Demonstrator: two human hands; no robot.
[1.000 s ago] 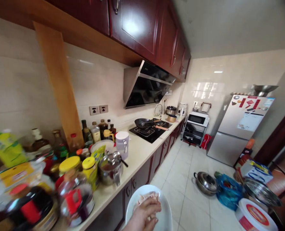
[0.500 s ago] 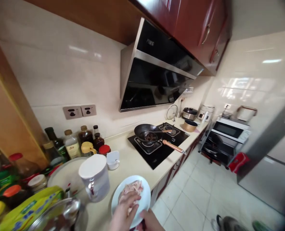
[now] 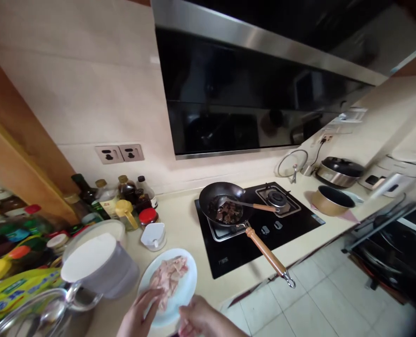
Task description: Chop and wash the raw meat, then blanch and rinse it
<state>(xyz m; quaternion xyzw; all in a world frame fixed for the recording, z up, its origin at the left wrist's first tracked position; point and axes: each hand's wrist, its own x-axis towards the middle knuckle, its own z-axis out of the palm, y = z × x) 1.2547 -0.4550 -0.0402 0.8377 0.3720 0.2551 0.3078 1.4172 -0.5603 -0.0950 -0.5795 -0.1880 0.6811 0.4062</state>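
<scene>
Raw sliced meat (image 3: 170, 277) lies in a heap on a pale blue plate (image 3: 191, 269) near the counter's front edge. My left hand (image 3: 143, 312) reaches over the plate's near left side, fingers stretched out and touching the edge of the meat. At the plate's near right rim, my right hand (image 3: 199, 317) is closed with its fingers curled. A bit of something dark shows beneath it, too hidden to name. Beyond the plate, a wok (image 3: 211, 196) on the left burner holds dark pieces, and a wooden-handled spatula (image 3: 243, 203) rests in it.
Left of the plate stand a large white lidded tub (image 3: 111, 274), a small white container (image 3: 154, 236) and several sauce bottles (image 3: 127, 189). The wok's handle (image 3: 266, 250) juts over the counter's front edge. A gold pot (image 3: 329, 203) stands right of the stove (image 3: 229, 264).
The view has moved closer to the stove. My left hand has drawn back from the top of the meat to the plate's near left side. My right hand stays by the near rim.
</scene>
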